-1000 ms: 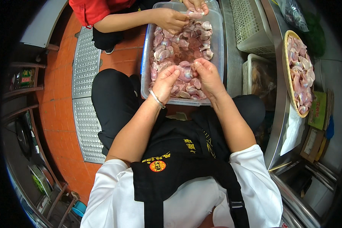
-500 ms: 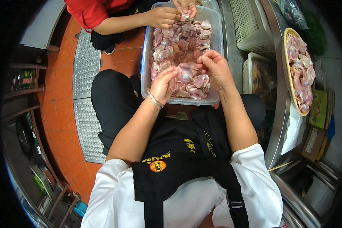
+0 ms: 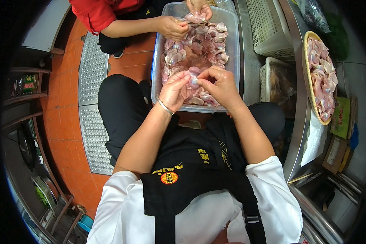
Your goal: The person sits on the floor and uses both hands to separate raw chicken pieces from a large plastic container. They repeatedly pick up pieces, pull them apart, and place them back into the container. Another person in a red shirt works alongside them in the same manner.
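Note:
My left hand (image 3: pixel 173 92) holds a pinkish-purple gizzard (image 3: pixel 194 75) between thumb and fingers, over the near part of a clear plastic tub (image 3: pixel 233 49). From the right, my right hand (image 3: pixel 223 86) is closed in a pinch against the same gizzard, at a pale spot on its surface. Many raw gizzards (image 3: pixel 175 57) lie in shallow pinkish liquid in the tub. Across from me, a co-worker's hands (image 3: pixel 173 27) hold another piece of meat (image 3: pixel 194 18) over the tub's far end.
A round woven basket (image 3: pixel 307 65) of similar meat rests on the steel counter (image 3: pixel 290 138) at my right. White plastic crates (image 3: pixel 268 28) stand beside the tub. Metal grating (image 3: pixel 92 77) crosses the orange tiled floor (image 3: pixel 65 134) to the left, near shelves (image 3: pixel 26 96).
My right hand has moved left and down from beside the gizzard and now pinches it. My left hand stays nearly in place. The co-worker's hands have shifted slightly, showing more of their piece.

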Tool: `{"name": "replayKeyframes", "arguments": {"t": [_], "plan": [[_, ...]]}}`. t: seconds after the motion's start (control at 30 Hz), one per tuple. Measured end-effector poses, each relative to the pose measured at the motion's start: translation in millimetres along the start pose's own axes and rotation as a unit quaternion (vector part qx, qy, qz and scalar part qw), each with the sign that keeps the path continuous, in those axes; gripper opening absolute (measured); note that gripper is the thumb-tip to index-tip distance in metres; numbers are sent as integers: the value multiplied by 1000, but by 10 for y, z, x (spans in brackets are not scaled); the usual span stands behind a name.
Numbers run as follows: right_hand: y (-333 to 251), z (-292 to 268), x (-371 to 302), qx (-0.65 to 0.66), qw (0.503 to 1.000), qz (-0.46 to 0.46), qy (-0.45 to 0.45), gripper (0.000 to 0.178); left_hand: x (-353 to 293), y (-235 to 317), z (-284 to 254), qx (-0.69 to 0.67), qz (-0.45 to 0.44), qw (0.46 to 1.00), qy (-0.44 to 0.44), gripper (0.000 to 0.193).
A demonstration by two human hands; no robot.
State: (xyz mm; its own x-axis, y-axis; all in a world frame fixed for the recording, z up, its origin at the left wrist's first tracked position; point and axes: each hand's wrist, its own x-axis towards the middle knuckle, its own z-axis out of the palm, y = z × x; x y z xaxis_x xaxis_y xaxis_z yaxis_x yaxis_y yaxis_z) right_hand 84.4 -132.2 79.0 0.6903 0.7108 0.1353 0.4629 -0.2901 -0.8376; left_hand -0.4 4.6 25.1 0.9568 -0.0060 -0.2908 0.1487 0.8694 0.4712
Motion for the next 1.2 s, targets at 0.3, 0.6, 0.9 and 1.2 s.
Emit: {"name": "replayKeyframes", "arguments": {"t": [0.3,0.6,0.9,1.2], "plan": [[319,90,98,219,952,185,104,6,31,-32,-101,-14,-4,1000,21,19],[1214,581,29,-412,894,102,-142,42,62,8,-139,-17,17,998,64,20],[474,130,166,-99,994,48,-15,17,83,-4,-181,16,20,993,112,14],[259,371,113,-37,992,-42,110,7,80,-99,-206,-21,-8,997,68,16]]}}
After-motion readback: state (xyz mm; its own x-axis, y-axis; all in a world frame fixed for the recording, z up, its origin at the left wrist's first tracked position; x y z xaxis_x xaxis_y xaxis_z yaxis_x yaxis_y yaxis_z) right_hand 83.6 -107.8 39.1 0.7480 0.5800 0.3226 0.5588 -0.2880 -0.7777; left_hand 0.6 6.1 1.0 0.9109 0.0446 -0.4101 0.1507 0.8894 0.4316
